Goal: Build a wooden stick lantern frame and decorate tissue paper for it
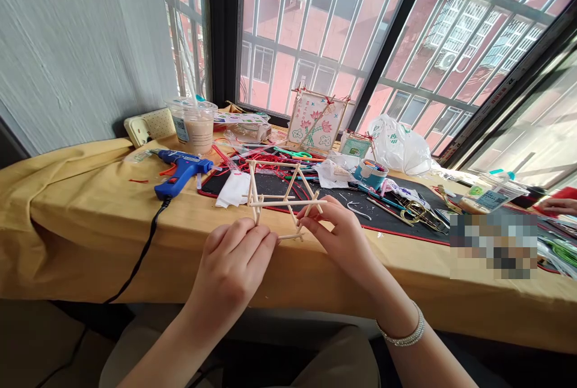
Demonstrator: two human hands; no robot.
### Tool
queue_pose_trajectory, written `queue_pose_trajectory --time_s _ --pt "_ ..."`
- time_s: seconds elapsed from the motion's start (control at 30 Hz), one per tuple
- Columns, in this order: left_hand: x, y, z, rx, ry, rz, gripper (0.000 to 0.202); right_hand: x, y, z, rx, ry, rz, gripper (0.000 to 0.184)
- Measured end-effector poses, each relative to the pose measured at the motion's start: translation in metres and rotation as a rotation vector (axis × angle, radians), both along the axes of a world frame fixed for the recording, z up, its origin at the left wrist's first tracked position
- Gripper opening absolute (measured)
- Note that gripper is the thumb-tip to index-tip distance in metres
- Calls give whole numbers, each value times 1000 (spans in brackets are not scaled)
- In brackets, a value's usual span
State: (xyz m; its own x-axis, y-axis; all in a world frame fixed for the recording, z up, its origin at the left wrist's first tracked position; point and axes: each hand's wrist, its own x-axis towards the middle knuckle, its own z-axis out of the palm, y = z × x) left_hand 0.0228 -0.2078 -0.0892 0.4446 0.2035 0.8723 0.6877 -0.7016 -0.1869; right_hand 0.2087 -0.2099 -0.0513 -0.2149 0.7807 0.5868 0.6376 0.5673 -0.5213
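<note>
From the head camera, the left hand and the right hand hold a stick frame between them, lifted just over the near edge of the table, which is draped in yellow cloth. The left fingers are pressed together around the frame's lower left corner. The right fingertips pinch its lower right sticks, and a beaded bracelet sits on that wrist.

Behind the frame lies a black mat crowded with clutter:
- A white tissue lies just beyond the frame's left side.
- A small tub of pens and gold scissors are to its right.

A blue glue gun rests to the left on the cloth, its black cord trailing over the table edge. A plastic cup stands behind it. By the barred window lean a painted panel and a white bag. Another person's hand rests at the far right.
</note>
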Motion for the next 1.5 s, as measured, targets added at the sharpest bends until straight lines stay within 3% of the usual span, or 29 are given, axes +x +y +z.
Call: queue_pose_trajectory --time_s 0.57,0.8,0.9,0.97,1.07,1.17,1.3,1.5 --pt "0 1 -2 -63 -16 -25 13 3 -3 -7 21 -42 75 6" --pt "-11 0 -3 -74 -55 -140 34 0 -7 -19 35 31 -121 4" --pt "-21 -3 -3 -104 -213 -205 37 -3 -16 -24 177 34 -225 5" --pt "-28 -2 -2 -178 -347 -171 32 -9 -24 -26 342 30 -298 6" --pt "-36 8 4 -347 -334 -157 17 -20 -31 -25 498 -121 -224 11" --pt "-42 25 12 -511 -118 -301 23 -31 -28 -24 550 -325 -110 15" --pt "-48 41 23 -662 125 -459 24 -33 -16 -24 600 -481 -100 15" --pt "-48 48 38 -892 227 -607 22 -26 -9 -27 571 -489 -30 16"
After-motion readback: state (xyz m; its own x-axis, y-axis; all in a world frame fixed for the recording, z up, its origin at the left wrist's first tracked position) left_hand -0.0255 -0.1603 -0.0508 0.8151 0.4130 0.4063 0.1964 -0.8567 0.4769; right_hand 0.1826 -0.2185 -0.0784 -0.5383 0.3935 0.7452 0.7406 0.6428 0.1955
